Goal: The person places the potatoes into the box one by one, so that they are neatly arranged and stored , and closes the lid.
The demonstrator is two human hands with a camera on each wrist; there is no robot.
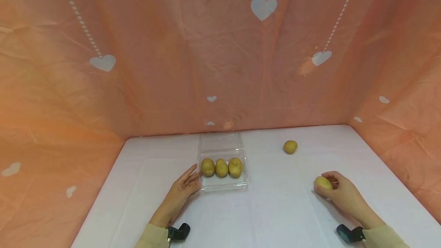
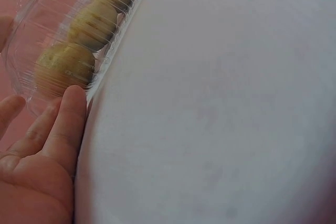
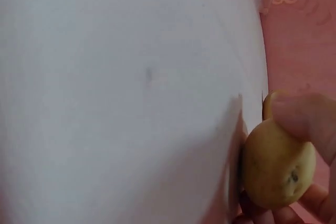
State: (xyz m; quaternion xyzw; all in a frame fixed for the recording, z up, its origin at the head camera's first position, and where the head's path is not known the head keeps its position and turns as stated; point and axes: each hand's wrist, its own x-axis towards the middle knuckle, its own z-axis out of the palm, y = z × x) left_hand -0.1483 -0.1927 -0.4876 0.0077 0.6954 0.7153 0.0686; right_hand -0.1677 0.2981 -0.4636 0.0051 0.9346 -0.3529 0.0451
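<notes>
A clear plastic clamshell box [image 1: 224,185] lies with its lid folded back. Three potatoes [image 1: 221,168] sit in a row inside it. My left hand [image 1: 186,186] is at the box's left side, fingers extended; in the left wrist view the fingertips [image 2: 73,98] are right at its clear wall beside the nearest potato [image 2: 65,67]. Over to the right, my right hand [image 1: 344,192] grips another potato [image 1: 322,182] between thumb and fingers, low over the table. The right wrist view shows this potato [image 3: 278,163] with a dark spot on its skin, the thumb pressed on top.
One loose potato [image 1: 290,147] rests on the white table [image 1: 268,217] toward the back right. Orange cloth with pale hearts [image 1: 220,60] walls the table at the back and both sides. The box's lid [image 1: 220,141] reaches close to the back wall.
</notes>
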